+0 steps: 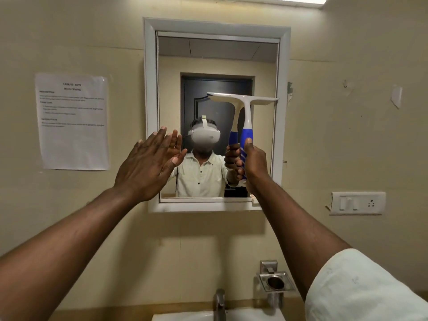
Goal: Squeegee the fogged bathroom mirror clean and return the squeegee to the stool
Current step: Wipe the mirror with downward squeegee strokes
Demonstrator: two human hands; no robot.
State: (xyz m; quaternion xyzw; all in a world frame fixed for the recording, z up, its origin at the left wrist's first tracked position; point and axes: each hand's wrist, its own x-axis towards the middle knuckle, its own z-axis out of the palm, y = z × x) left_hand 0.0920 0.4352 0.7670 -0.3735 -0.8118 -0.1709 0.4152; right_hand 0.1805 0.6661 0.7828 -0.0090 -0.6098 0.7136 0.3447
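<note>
A white-framed mirror (148,112) hangs on the beige wall straight ahead. The glass looks clear and reflects a person in a pale shirt. My right hand (256,165) grips the blue handle of a white squeegee (247,107), held upright. Its blade lies across the right half of the glass at mid height. My left hand (148,165) is raised flat with fingers spread, over the mirror's lower left part; whether the palm touches the glass I cannot tell. The stool is out of view.
A printed sheet (73,122) is taped to the wall left of the mirror. A switch and socket plate (357,203) sits at lower right. Below are a metal soap holder (274,282), a tap (219,303) and the white basin rim (185,317).
</note>
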